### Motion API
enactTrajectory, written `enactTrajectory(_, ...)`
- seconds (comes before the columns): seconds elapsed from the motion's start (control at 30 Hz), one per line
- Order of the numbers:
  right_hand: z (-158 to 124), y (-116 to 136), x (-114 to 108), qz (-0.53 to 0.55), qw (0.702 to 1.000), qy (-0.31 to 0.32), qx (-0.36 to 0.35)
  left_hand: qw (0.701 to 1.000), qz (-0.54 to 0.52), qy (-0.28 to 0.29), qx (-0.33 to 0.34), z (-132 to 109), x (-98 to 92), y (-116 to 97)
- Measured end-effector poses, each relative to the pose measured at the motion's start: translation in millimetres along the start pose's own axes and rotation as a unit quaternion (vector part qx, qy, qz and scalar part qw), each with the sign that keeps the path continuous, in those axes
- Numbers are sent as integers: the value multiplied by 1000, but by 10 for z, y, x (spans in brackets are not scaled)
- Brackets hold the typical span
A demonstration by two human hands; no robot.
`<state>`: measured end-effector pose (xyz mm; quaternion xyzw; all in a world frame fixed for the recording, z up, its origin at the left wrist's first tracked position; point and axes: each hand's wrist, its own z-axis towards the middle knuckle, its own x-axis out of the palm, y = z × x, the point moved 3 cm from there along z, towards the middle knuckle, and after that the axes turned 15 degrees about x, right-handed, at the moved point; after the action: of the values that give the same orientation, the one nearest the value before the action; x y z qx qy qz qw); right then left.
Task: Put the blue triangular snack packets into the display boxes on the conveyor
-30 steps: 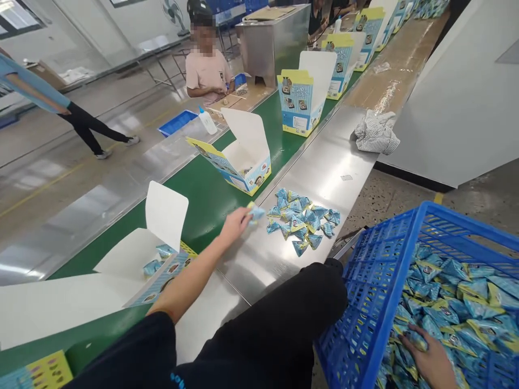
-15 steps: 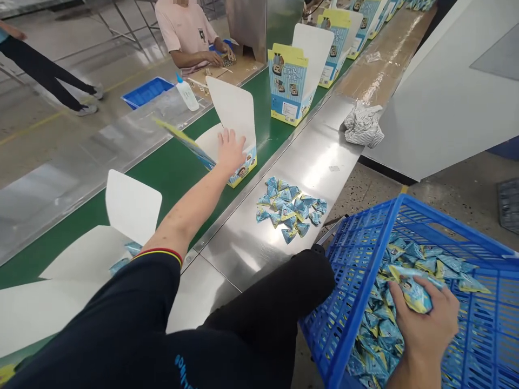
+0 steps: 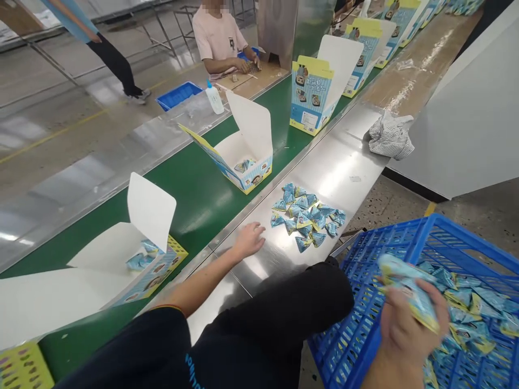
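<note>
My left hand lies on the steel side table with its fingers spread and nothing in it, just left of a pile of several small blue triangular packets. My right hand is above the blue plastic crate at the lower right and is closed on a handful of blue packets, blurred by motion. The crate holds many more packets. An open carton with a few packets inside stands on the green belt beyond my left hand.
Another open carton with packets lies on the belt at the left. Upright printed cartons stand further along. A striped cloth lies on the steel table. A seated person in a pink shirt works across the belt near a glue bottle.
My left hand has drawn back from the open carton to the steel table beside the packet pile. My right hand has lifted a handful of packets higher above the crate.
</note>
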<state>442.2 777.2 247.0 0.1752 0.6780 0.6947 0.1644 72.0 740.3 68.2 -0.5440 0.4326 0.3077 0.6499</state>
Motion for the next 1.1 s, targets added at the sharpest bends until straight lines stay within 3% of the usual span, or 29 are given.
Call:
enactTrajectory(0.1, -112, 7, 89, 94, 993, -11, 64, 998, -47, 18, -38, -258, 309, -19)
enactTrajectory(0.2, -228, 18, 209, 84, 990, 25, 110, 996, -61, 15, -55, -255, 457, 3)
enactTrajectory(0.43, -325, -15, 277, 139, 982, 54, 115, 994, -77, -9, -78, 310, 505, 218)
enactTrajectory(0.57, -421, -194, 245, 144, 972, 67, 173, 995, -66, -16, -71, 715, 561, 239)
enactTrajectory(0.7, -491, -322, 148, 163, 968, 58, 179, 996, -56, -6, -69, 1014, 659, 225)
enactTrajectory(0.93, -438, -415, 56, 139, 969, 39, 198, 999, -17, -3, -27, 1167, 742, 257)
enactTrajectory(1.1, -394, -591, 43, 132, 973, 45, 184, 999, -18, 37, 8, 1260, 801, 277)
